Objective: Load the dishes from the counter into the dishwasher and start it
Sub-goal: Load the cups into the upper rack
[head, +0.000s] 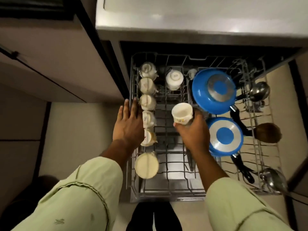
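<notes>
Looking straight down into the dishwasher rack (pixel 168 192), drawn out from under the steel desk (pixel 183 14), presumably for loading from above. On the right side, a larger blue pan (pixel 205 97) and a smaller blue pan (pixel 225 135), both tipped bottom-up against the tines, likely for draining. Down the left edge, a row of cups (pixel 147 100) packed one against the next, ending nearest in a pale bowl (pixel 146 165). Over the middle lane, the right grip (pixel 195 134) curled round a white cup (pixel 182 112), mouth tilted up and away, held above bare tines; judged as on its way into that gap. Just beside the cup row, the left grip (pixel 128 124), fingers straight and holding nothing, perhaps steadying the rack's rim; no telling whether touching.

Cut off at the top: most of the desk, so no knowing what dishes lie there. No dishwasher controls anywhere in sight. Hard to identify: a brown rounded thing (pixel 268 132) at the far right, among metal ladles (pixel 260 90).
</notes>
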A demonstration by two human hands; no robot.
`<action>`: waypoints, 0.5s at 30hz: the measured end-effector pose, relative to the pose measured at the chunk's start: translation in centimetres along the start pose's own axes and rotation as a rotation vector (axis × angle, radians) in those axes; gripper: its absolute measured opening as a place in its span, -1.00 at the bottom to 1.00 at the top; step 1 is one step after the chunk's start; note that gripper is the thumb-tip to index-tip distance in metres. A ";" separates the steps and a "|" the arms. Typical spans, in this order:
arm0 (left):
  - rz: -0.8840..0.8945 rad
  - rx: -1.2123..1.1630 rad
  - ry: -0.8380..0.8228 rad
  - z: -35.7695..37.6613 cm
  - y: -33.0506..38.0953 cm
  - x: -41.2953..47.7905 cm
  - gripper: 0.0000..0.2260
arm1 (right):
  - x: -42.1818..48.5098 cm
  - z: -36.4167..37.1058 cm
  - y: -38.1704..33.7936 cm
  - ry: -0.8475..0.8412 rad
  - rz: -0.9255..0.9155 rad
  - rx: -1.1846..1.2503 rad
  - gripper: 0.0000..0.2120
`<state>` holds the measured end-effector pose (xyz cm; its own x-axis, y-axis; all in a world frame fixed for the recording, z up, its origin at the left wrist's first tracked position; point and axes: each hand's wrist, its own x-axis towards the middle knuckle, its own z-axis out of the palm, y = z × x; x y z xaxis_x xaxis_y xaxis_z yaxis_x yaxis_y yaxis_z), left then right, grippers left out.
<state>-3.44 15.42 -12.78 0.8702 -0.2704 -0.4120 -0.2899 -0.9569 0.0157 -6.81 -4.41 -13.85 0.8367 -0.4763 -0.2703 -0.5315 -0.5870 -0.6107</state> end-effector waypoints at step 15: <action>-0.013 -0.079 0.290 3.8 -0.1 1.1 -0.12 | 7.0 4.4 -2.0 -0.051 -0.066 -0.202 -0.38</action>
<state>-3.96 15.67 -16.65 0.9545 -0.2657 -0.1351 -0.2556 -0.9628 0.0873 0.68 -3.75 -17.79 0.8734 -0.4019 -0.2752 -0.4868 -0.7376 -0.4679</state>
